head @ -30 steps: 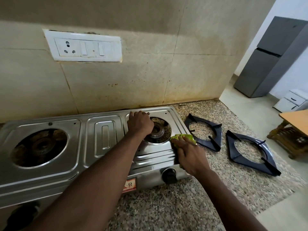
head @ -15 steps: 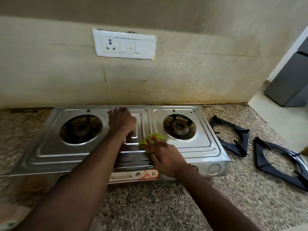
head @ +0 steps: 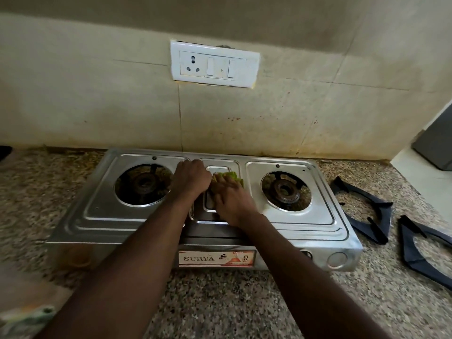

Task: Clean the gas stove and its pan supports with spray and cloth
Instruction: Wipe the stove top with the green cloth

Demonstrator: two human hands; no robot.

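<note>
Stove: gas stove (head: 305, 228), centre of frame, long axis left to right, 2 burners bare.
Cloth: green cloth (head: 231, 176), on the central panel between the burners.
Right hand: right hand (head: 232, 201), fingers laid over the cloth, pressing it down.
Left hand: left hand (head: 190, 178), just beside the right, resting on the steel; finger curl cannot be told.
Supports: inner pan support (head: 385, 209) and outer pan support (head: 411, 250), on the counter (head: 244, 302) at right of frame, well apart from both hands; right hand nearer.

A white socket plate (head: 215, 63) with two switches sits on the stained beige wall (head: 97, 106) — reddish specks to its lower right. Below runs a speckled granite counter (head: 232, 302) — a grey appliance (head: 435, 143) shows far right.
</note>
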